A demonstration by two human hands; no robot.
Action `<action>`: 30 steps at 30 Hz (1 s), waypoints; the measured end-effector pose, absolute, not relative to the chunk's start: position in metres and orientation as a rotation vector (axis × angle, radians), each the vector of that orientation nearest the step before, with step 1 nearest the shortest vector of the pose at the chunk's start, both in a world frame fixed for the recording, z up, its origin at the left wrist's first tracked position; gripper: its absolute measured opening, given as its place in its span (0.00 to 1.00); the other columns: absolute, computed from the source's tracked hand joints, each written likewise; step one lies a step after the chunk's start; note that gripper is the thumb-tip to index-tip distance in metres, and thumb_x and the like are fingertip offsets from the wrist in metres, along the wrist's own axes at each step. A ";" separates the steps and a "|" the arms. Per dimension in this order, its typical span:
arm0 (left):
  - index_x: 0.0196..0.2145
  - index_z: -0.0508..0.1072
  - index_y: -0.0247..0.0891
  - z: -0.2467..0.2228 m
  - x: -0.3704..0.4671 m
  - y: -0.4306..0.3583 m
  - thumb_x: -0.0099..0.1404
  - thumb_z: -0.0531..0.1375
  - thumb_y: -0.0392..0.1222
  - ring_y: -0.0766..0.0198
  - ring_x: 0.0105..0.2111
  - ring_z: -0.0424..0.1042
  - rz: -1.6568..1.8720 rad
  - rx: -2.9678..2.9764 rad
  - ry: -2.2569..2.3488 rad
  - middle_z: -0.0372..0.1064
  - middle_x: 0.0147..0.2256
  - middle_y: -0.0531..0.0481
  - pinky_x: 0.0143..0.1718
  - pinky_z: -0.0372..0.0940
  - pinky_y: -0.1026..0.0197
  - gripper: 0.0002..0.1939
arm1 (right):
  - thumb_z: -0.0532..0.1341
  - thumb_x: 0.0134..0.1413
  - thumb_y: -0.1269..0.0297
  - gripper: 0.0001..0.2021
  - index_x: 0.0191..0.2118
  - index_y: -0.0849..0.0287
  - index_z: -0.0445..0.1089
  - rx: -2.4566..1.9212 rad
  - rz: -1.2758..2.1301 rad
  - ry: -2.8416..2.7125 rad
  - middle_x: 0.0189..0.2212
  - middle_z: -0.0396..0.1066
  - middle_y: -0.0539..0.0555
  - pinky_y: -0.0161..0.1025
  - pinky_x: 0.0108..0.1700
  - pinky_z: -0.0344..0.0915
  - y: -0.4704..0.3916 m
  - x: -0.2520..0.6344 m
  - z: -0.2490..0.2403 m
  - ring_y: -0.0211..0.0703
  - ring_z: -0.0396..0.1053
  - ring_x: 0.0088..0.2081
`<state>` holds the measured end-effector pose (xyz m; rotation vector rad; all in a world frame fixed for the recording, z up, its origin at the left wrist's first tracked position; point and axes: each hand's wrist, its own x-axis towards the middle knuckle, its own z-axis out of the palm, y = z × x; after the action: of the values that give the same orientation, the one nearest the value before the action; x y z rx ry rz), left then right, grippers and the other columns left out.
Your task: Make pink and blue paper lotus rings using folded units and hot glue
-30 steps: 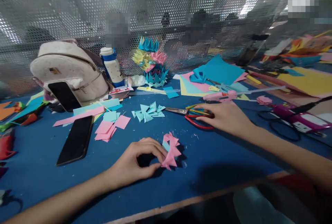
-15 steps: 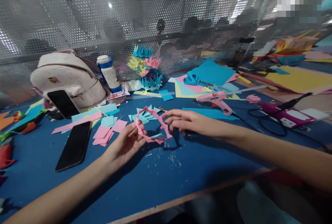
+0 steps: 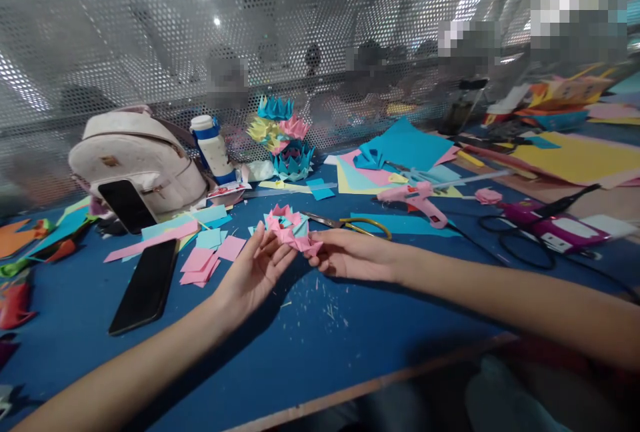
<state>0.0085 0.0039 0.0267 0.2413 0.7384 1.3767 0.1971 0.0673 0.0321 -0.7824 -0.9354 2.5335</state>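
Since the earliest view, the right hand (image 3: pixel 355 255) has left the scissors (image 3: pixel 353 224) and come over to the spiky pink paper ring (image 3: pixel 303 242), which is now held up in front of the person, just above the table (image 3: pixel 310 359). That hand is nearly closed, its thumb and fingers pinching the near right edge. The left hand (image 3: pixel 263 265) is half open, palm turned up, fingers curled loosely, thumb and fingertips holding the left side. Light blue paper shows within the pink points.

Behind the hands the scissors lie partly hidden, near a pink glue gun (image 3: pixel 423 202). Pink paper squares (image 3: pixel 197 265) sit left of the left hand, next to a black phone (image 3: pixel 145 289) lying flat.

As for containers, the pale backpack (image 3: pixel 135 152) looks closed, so I can't tell what it holds; a second phone (image 3: pixel 125 205) leans on its front. Beside it stands a white-and-blue bottle (image 3: pixel 216 152), lid on, contents hidden. Over at far right, a blue container (image 3: pixel 560 120) has orange paper pieces (image 3: pixel 567 93) rising from it, too blurred to make out fully.
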 end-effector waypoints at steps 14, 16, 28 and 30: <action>0.30 0.78 0.33 0.006 0.016 -0.004 0.54 0.72 0.39 0.68 0.29 0.74 1.233 0.871 0.893 0.77 0.29 0.50 0.37 0.67 0.66 0.08 | 0.71 0.48 0.61 0.14 0.34 0.63 0.68 -0.633 2.275 -1.175 0.26 0.74 0.51 0.25 0.27 0.66 0.055 0.192 0.004 0.30 0.70 0.26; 0.28 0.78 0.34 0.006 0.017 -0.005 0.53 0.72 0.40 0.68 0.29 0.73 1.245 0.858 0.919 0.76 0.28 0.51 0.36 0.66 0.66 0.09 | 0.71 0.47 0.62 0.14 0.34 0.62 0.68 -0.602 2.209 -1.277 0.25 0.74 0.50 0.25 0.26 0.63 0.052 0.194 0.004 0.29 0.68 0.25; 0.28 0.77 0.37 0.001 0.027 -0.017 0.53 0.72 0.39 0.68 0.33 0.72 1.370 0.793 1.067 0.76 0.30 0.53 0.40 0.66 0.68 0.08 | 0.72 0.44 0.62 0.15 0.28 0.61 0.64 -0.732 1.833 -1.207 0.25 0.64 0.44 0.31 0.28 0.54 0.036 0.185 0.000 0.29 0.57 0.25; 0.30 0.77 0.37 0.001 0.029 -0.017 0.54 0.72 0.39 0.67 0.35 0.73 1.375 0.802 1.054 0.77 0.32 0.52 0.42 0.66 0.67 0.08 | 0.72 0.44 0.61 0.15 0.28 0.60 0.64 -0.762 1.816 -1.183 0.26 0.63 0.45 0.32 0.29 0.54 0.036 0.185 0.000 0.30 0.57 0.26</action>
<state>0.0294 -0.0170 0.0012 0.8017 1.0539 1.3753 0.1847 0.0356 0.0003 -0.7618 -1.1828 1.8159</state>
